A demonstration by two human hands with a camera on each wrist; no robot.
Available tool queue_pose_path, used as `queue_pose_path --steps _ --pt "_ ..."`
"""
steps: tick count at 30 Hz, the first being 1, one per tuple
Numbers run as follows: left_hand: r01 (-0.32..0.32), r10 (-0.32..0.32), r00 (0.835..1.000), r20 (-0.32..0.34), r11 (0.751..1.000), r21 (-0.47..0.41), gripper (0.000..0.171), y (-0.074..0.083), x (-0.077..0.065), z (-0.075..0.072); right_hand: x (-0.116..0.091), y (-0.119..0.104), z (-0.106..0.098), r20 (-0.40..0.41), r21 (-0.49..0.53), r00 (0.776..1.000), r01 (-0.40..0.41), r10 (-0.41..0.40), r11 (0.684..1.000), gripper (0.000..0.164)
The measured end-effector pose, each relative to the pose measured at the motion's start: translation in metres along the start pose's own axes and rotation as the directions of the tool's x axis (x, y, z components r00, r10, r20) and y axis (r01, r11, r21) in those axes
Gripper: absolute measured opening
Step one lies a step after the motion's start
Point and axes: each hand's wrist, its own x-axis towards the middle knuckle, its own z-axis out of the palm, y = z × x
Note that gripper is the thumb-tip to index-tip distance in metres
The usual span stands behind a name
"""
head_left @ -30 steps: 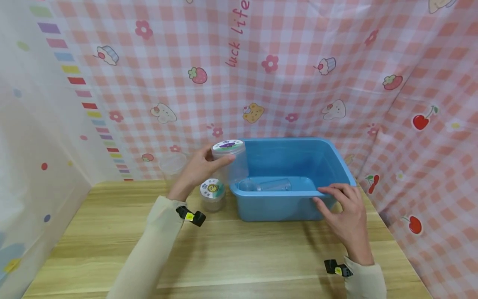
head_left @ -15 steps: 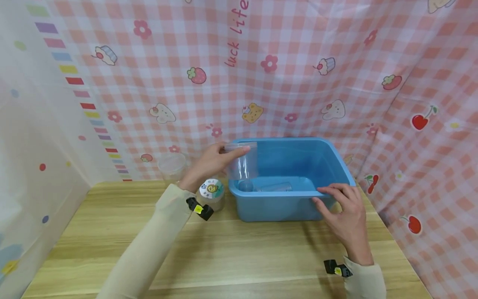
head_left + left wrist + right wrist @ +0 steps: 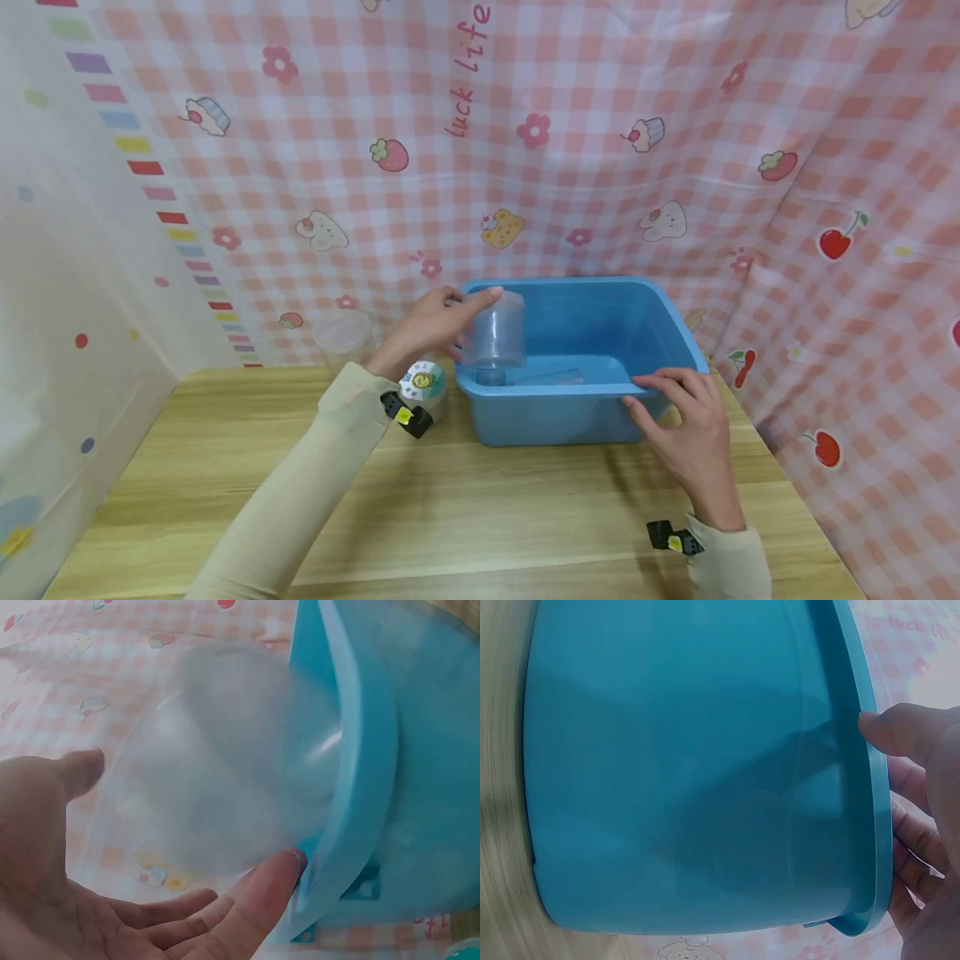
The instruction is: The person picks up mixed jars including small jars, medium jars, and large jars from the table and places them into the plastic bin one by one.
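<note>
My left hand (image 3: 433, 327) is at the left end of a blue plastic basin (image 3: 555, 421). A clear plastic jar (image 3: 502, 333) is tipped over the basin beside the fingers. In the left wrist view the jar is blurred, and the thumb (image 3: 86, 769) and fingers are spread, with the thumb apart from it. The jar's lid is not readable. My right hand (image 3: 693, 442) holds the basin's front rim near the right corner, thumb (image 3: 885, 729) on the outside and fingers over the edge. Inside the basin lie a small clear container (image 3: 491, 377) and a longer clear one (image 3: 555, 377).
Left of the basin stands a short jar with a sun-printed lid (image 3: 424, 383), partly behind the left wrist. Another clear container (image 3: 342, 333) stands behind the left forearm. A checked cloth (image 3: 570, 192) hangs behind the wooden table (image 3: 480, 517).
The left hand has carried the jar rightward over the basin and tipped it, turning its printed lid out of sight. Its fingers now spread from the jar. The right hand stays on the rim.
</note>
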Motion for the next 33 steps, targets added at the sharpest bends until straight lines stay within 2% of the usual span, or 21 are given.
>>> queue_pose_path --steps 3,8,12,16,23,33 --pt "-0.040 0.040 0.999 0.003 0.999 -0.029 0.088 0.000 0.001 -0.005 0.000 -0.001 0.000 -0.008 0.007 1.000 0.012 -0.012 1.000 0.035" --pt "-0.085 0.085 0.996 -0.008 0.996 0.004 0.076 -0.004 0.000 -0.016 0.001 -0.001 0.001 -0.024 0.016 0.999 0.031 -0.031 0.999 0.035" --pt "-0.151 0.151 0.989 0.004 0.988 0.018 0.071 -0.011 0.001 -0.020 0.001 0.000 0.001 -0.030 0.014 0.999 0.029 -0.029 0.999 0.033" --pt "-0.217 0.218 0.975 -0.031 0.975 0.043 0.071 -0.020 -0.001 -0.021 0.000 0.001 0.002 -0.030 0.017 0.999 0.030 -0.029 0.999 0.034" --pt "-0.249 0.272 0.953 -0.133 0.954 0.164 0.077 -0.034 -0.014 -0.018 0.001 0.000 0.001 -0.030 0.016 0.999 0.020 -0.019 1.000 0.036" --pt "-0.354 0.392 0.906 -0.157 0.908 0.225 0.086 -0.062 -0.021 -0.013 0.001 0.000 0.002 -0.019 0.007 1.000 0.011 -0.011 1.000 0.034"
